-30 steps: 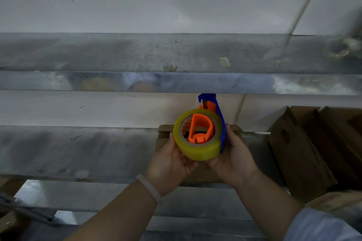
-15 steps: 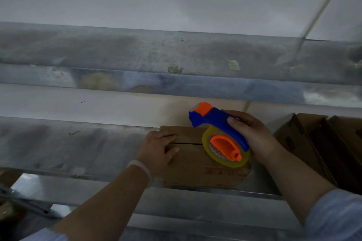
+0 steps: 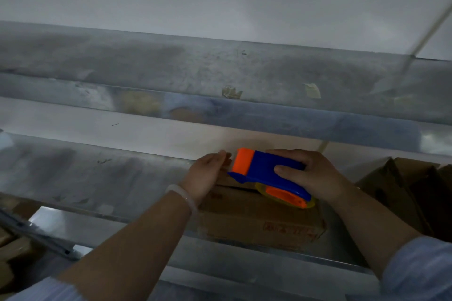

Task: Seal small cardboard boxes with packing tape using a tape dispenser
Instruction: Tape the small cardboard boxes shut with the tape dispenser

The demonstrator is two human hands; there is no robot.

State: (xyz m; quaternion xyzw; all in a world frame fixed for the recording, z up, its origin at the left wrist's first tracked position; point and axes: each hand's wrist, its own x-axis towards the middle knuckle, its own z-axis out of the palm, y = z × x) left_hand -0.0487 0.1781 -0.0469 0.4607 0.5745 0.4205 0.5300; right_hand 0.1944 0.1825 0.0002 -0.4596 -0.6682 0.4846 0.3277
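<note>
Dispenser (image 3: 263,171), one, clamped in right hand (image 3: 315,173) atop one box (image 3: 256,217); left hand (image 3: 205,176) grip apart, on box.

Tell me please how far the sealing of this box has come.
Done: the cardboard box looks closed on the metal bench. In hand: the right hand grips the tape dispenser, its orange end at the box's far edge; the left hand rests on the top beside it. Left: no tape strip shows yet, so the whole seam, and the open boxes at the right.
</note>
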